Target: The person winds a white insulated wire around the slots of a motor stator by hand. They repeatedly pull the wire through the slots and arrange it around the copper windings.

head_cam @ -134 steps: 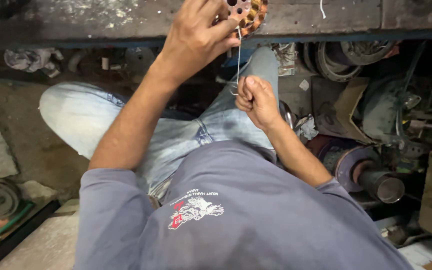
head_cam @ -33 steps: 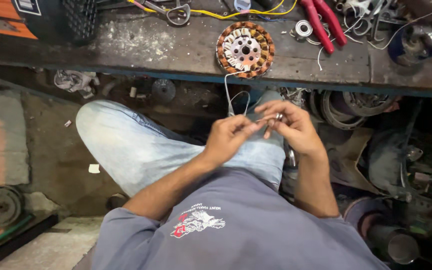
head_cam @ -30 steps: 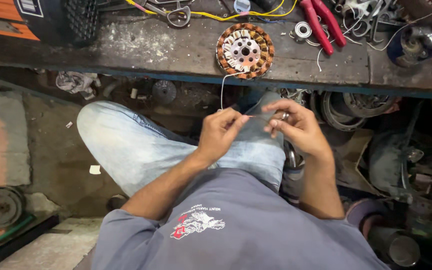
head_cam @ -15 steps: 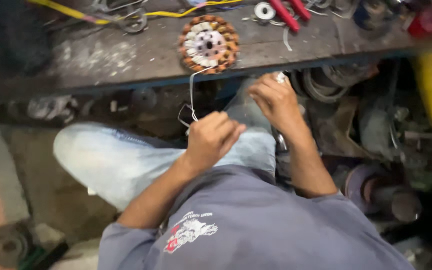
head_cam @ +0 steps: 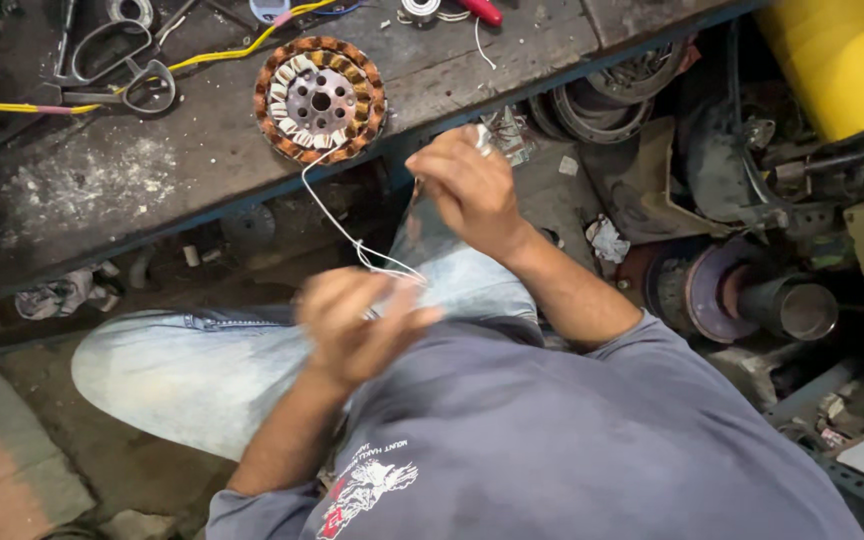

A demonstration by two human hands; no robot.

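Note:
A round motor stator (head_cam: 320, 98) with copper windings lies on the worn workbench (head_cam: 152, 190). A thin pale wire (head_cam: 337, 222) runs from its lower edge down to my lap. My left hand (head_cam: 357, 325) is blurred, its fingers closed on the wire's lower end above my jeans. My right hand (head_cam: 464, 185) is raised near the bench edge, fingers curled; a ring shows on one finger. Whether it pinches the wire I cannot tell.
Scissors (head_cam: 117, 65), a yellow cable (head_cam: 222, 50) and a red-handled tool (head_cam: 482, 10) lie on the bench. A yellow drum (head_cam: 842, 60) stands at the right. Metal motor parts and a shaft (head_cam: 752, 295) crowd the floor to the right.
The view has swung and tilted. My left hand has dropped lower toward my lap with the wire. My right hand has stayed up by the bench edge.

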